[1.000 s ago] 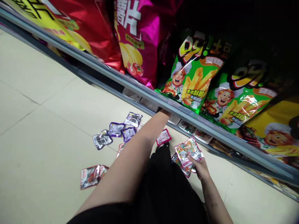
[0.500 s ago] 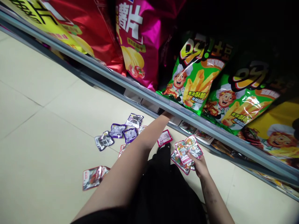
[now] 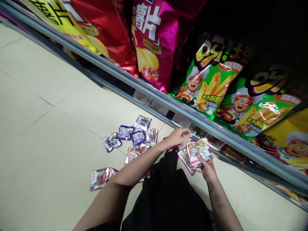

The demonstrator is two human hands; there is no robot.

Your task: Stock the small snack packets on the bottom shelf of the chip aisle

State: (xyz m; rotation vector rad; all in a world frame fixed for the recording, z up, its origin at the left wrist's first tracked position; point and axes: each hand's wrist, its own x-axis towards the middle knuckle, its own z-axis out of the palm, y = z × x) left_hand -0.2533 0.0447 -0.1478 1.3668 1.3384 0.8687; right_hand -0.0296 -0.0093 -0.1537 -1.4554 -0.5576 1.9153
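Note:
My left hand [image 3: 179,136] is out in front of the lower shelf, just above and left of the packets in my other hand. Its fingers are loosely bent and a little apart, with nothing visible in them. My right hand [image 3: 209,170] grips several shiny foil snack packets [image 3: 195,153] with pinkish-red edges, fanned out, thumb on top. Below my left hand a pink-edged packet [image 3: 173,147] is mostly covered by the hand and wrist. More small packets lie on the floor: purple-edged ones [image 3: 138,137], a silver one [image 3: 112,141] and red-edged ones [image 3: 99,179].
A metal shelf edge [image 3: 154,93] slants across the view. On it stand big chip bags: red [image 3: 113,35], magenta [image 3: 154,48] and green [image 3: 211,80]. Under it, the bottom shelf holds white boxes [image 3: 160,106] and packets [image 3: 199,132]. Pale floor tiles [image 3: 36,144] stretch to the left.
My left hand has come out from under the shelf edge and moved back beside the packets in my right hand. The right hand keeps its grip. The view has shifted slightly.

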